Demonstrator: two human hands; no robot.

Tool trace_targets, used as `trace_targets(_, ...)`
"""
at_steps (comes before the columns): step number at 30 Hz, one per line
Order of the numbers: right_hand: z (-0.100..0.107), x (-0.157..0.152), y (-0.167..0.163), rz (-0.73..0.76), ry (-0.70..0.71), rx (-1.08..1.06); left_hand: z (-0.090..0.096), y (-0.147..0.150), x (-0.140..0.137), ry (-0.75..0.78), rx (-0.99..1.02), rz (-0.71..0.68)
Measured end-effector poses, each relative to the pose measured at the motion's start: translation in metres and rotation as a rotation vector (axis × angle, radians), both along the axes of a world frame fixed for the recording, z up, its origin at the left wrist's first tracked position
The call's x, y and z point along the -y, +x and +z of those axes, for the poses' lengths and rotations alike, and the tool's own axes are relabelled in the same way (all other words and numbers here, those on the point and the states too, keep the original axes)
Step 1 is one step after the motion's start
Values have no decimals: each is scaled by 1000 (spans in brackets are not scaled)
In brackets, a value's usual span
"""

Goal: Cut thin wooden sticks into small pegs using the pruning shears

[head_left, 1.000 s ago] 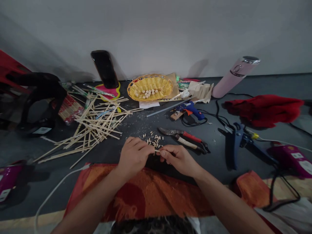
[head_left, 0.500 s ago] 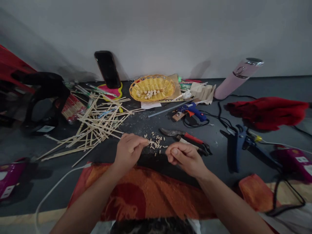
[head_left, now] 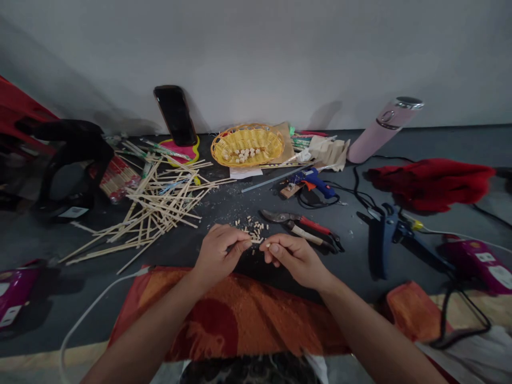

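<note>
Wooden bits [head_left: 256,233] just beyond left hand's [head_left: 218,250] fingertips [head_left: 245,245].

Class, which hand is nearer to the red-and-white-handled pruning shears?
Right. The right hand is just on the wearer's side of the pruning shears; the left hand is farther off, to their left.
</note>
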State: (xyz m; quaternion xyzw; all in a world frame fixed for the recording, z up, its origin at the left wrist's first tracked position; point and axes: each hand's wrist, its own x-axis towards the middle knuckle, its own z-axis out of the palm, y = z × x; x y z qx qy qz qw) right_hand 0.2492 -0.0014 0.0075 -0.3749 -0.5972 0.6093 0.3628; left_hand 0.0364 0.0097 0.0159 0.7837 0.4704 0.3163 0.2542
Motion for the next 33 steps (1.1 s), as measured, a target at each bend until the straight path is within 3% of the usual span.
trace_targets(13, -4, -1, 1, -27, 36, 125, -2, 2, 0, -248, 67, -85)
trace_targets(22, -3, -4, -1, -147, 111, 221, -4, 4, 0, -276, 37, -108)
trace_targets(33, 3, -1, -1, -61, 245, 305, -4, 5, -1, -222, -103, -155)
